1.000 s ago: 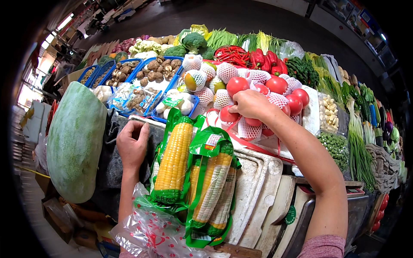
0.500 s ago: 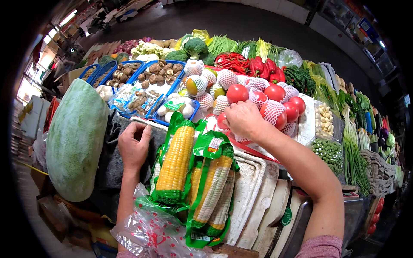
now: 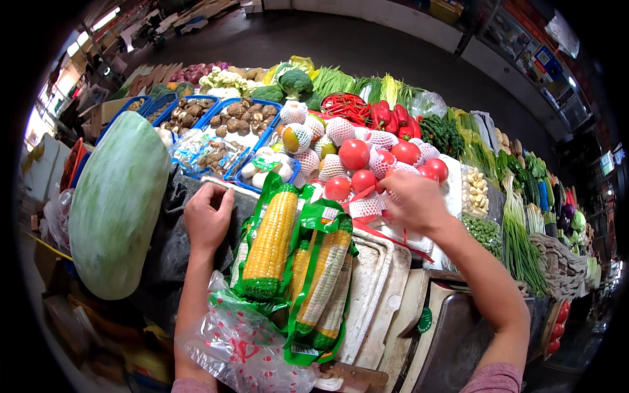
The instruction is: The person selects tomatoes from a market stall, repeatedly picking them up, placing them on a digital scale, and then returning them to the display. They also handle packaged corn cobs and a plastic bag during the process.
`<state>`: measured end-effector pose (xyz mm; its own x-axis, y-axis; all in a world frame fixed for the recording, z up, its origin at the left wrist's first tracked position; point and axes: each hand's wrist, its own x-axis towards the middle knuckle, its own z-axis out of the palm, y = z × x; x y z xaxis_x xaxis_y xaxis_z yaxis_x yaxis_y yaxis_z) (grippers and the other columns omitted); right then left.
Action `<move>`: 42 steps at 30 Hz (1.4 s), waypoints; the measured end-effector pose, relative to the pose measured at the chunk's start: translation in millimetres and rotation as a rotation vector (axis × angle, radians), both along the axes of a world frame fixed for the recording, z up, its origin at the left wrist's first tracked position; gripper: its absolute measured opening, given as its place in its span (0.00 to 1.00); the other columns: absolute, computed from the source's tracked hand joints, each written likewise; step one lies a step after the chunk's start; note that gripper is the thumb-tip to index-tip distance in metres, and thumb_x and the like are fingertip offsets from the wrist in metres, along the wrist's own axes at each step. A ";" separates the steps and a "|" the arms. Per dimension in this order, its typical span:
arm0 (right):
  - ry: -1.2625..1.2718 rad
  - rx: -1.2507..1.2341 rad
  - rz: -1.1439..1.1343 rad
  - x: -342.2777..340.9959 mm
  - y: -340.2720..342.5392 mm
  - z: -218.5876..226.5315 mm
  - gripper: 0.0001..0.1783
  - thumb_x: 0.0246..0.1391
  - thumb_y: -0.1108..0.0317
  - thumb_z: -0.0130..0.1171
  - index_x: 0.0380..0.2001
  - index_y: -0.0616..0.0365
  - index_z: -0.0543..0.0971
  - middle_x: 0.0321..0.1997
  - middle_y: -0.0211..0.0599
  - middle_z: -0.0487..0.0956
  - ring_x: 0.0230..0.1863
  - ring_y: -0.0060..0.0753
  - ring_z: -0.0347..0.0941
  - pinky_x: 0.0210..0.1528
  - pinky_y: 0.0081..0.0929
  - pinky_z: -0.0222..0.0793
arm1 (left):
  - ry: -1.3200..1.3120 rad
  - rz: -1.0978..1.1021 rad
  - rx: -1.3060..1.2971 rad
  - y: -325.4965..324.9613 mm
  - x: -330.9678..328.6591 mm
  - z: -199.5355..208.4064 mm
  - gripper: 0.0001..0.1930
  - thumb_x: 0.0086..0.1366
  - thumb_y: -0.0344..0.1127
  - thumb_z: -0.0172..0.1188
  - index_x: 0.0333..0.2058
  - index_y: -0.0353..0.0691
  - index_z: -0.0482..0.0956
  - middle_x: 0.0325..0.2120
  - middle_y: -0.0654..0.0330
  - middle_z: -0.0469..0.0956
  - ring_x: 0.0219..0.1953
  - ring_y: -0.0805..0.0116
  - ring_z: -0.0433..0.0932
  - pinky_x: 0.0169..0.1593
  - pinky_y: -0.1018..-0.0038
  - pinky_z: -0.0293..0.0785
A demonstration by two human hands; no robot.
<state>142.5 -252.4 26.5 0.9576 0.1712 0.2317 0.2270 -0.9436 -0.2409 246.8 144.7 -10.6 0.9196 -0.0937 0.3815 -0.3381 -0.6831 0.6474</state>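
My left hand (image 3: 208,216) is curled beside the pale front edge of the display, thumb bent toward the fingers; whatever lies inside the curl is hidden. My right hand (image 3: 419,200) reaches over the tomato pile with bent, drawn-together fingers. Its fingertips are at a white foam net (image 3: 365,207) and netted tomatoes, and the hand hides what they touch. Bare red tomatoes (image 3: 364,181) lie just left of it. Between my forearms stand green-edged packs of yellow corn (image 3: 270,236), with a clear red-dotted plastic bag (image 3: 252,347) in front, against my left forearm.
A big pale-green winter melon (image 3: 116,206) stands at the left. Blue trays of mushrooms (image 3: 244,116), red chillies (image 3: 347,109) and broccoli (image 3: 295,82) spread behind. Stacked white foam lids (image 3: 373,295) and a dark metal pan (image 3: 455,340) lie near me. Spring onions (image 3: 517,236) hang at the right.
My right hand has moved right and slightly nearer, uncovering a red tomato. My left hand keeps its curl in about the same place. The view has shifted a little.
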 end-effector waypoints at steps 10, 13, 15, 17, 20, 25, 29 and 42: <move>0.099 0.180 -0.313 -14.5 -43.3 -0.2 0.13 0.59 0.60 0.65 0.40 0.58 0.85 0.38 0.44 0.86 0.41 0.48 0.84 0.44 0.42 0.78 | 0.032 0.025 0.005 -5.1 0.1 2.4 0.10 0.64 0.38 0.70 0.29 0.39 0.82 0.25 0.57 0.83 0.26 0.62 0.82 0.33 0.66 0.76; 0.073 0.104 -0.220 -0.2 -19.3 -3.0 0.13 0.59 0.60 0.66 0.39 0.58 0.84 0.39 0.44 0.85 0.42 0.49 0.83 0.46 0.42 0.78 | 0.014 0.024 0.012 -4.8 0.2 2.2 0.10 0.63 0.38 0.70 0.29 0.39 0.82 0.25 0.57 0.83 0.26 0.61 0.82 0.33 0.66 0.76; 0.063 0.078 -0.207 16.2 -8.9 -4.3 0.14 0.58 0.60 0.66 0.41 0.58 0.83 0.40 0.43 0.85 0.43 0.49 0.83 0.47 0.43 0.77 | -0.004 0.028 0.017 -6.3 -1.9 6.1 0.10 0.63 0.38 0.70 0.29 0.39 0.82 0.25 0.57 0.83 0.26 0.60 0.83 0.32 0.65 0.76; 0.029 0.061 -0.174 37.8 -1.2 -8.6 0.17 0.57 0.59 0.67 0.44 0.59 0.81 0.43 0.45 0.84 0.46 0.51 0.82 0.49 0.46 0.77 | 0.002 0.033 0.014 -5.1 -2.1 6.4 0.10 0.63 0.38 0.70 0.29 0.39 0.82 0.25 0.57 0.83 0.26 0.61 0.83 0.32 0.65 0.76; -0.098 -0.067 -0.109 74.5 8.6 -27.7 0.20 0.55 0.58 0.69 0.44 0.61 0.80 0.45 0.48 0.83 0.50 0.53 0.80 0.51 0.49 0.77 | 0.014 0.035 0.013 -5.1 -2.1 4.7 0.10 0.63 0.38 0.70 0.29 0.39 0.82 0.26 0.56 0.83 0.26 0.60 0.83 0.33 0.66 0.77; 0.009 -0.292 -0.130 118.5 20.8 -66.3 0.26 0.46 0.63 0.70 0.49 0.60 0.78 0.52 0.51 0.82 0.55 0.53 0.81 0.57 0.47 0.78 | 0.006 0.014 -0.025 -8.8 -1.5 5.1 0.09 0.62 0.37 0.70 0.30 0.38 0.83 0.26 0.56 0.83 0.27 0.60 0.84 0.33 0.66 0.78; 0.119 -0.303 -0.184 134.6 30.3 -65.3 0.26 0.45 0.65 0.69 0.49 0.61 0.78 0.52 0.53 0.82 0.51 0.54 0.82 0.55 0.47 0.79 | 0.018 0.021 -0.020 -6.4 -2.9 8.2 0.09 0.63 0.38 0.70 0.30 0.39 0.83 0.27 0.57 0.84 0.28 0.60 0.85 0.34 0.67 0.78; 0.193 1.401 -0.378 108.7 -30.5 32.1 0.35 0.64 0.29 0.51 0.48 0.53 0.78 0.35 0.35 0.83 0.30 0.23 0.79 0.28 0.24 0.75 | 0.019 0.029 -0.012 -8.2 -4.1 8.0 0.10 0.63 0.38 0.69 0.30 0.40 0.82 0.27 0.58 0.83 0.28 0.60 0.84 0.34 0.66 0.77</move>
<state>251.2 -282.8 58.5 0.9281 -0.3448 -0.1407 -0.1171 0.0884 -0.9892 242.7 136.5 -2.7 0.9290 -0.0625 0.3647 -0.3058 -0.6846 0.6617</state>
